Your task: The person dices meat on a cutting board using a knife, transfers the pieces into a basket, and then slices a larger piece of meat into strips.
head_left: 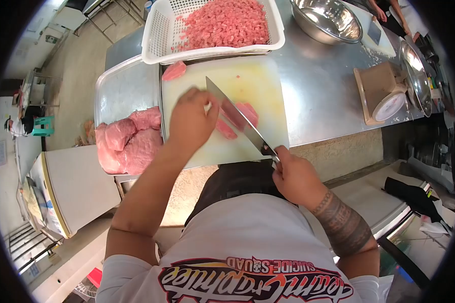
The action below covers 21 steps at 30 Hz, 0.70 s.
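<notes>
My right hand (pixel 297 177) is wrapped around the handle of a large knife (pixel 241 114). The blade slants up and left across a white cutting board (pixel 258 76), passing over cut pieces of raw meat. One meat slice (pixel 226 129) lies left of the blade; another piece (pixel 248 114) shows on its right, partly covered by it. My left hand (pixel 194 118) hovers just left of the blade, fingers curled in and slightly blurred; whether anything is in them is hidden. A smaller meat piece (pixel 174 70) rests at the board's upper left corner.
Large raw meat chunks (pixel 131 141) lie on a metal tray (pixel 129 83) at left. Beyond the board stands a white perforated basket (pixel 159 30) of diced meat (pixel 230 25). A steel bowl (pixel 328 22) and a dial scale (pixel 381 93) are to the right. Another person's arms (pixel 389 12) appear top right.
</notes>
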Tool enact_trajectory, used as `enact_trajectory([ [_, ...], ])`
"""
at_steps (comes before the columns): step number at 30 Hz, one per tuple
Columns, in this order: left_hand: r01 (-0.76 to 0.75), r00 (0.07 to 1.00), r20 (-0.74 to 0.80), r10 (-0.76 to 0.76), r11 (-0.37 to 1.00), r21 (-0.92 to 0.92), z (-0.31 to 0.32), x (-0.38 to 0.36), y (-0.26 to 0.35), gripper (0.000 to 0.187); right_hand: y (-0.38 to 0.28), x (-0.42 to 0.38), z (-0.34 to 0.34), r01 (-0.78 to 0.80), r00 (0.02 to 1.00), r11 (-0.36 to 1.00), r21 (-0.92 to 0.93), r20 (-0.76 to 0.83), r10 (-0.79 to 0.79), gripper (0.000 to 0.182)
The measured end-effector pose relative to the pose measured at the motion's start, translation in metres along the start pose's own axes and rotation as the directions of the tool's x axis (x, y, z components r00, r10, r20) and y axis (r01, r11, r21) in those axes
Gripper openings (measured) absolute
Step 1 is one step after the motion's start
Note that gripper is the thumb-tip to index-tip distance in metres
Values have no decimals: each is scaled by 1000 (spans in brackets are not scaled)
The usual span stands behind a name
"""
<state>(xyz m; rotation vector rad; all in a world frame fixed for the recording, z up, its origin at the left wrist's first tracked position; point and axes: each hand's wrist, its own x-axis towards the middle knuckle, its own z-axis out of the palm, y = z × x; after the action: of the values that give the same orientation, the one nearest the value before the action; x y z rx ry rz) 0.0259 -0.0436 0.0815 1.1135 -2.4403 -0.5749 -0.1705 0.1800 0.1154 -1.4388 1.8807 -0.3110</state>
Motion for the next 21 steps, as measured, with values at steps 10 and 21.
enact_trajectory([
  [10, 221, 969, 126, -211, 973, -67, 41, -47, -17, 41, -25, -11, -34, -37, 980, 994, -107, 191, 57, 31],
  [21, 239, 965, 134, -227, 967, -84, 51, -53, -25, 41, -28, 60, 40, 140, 990, 960, -243, 68, -127, 21],
])
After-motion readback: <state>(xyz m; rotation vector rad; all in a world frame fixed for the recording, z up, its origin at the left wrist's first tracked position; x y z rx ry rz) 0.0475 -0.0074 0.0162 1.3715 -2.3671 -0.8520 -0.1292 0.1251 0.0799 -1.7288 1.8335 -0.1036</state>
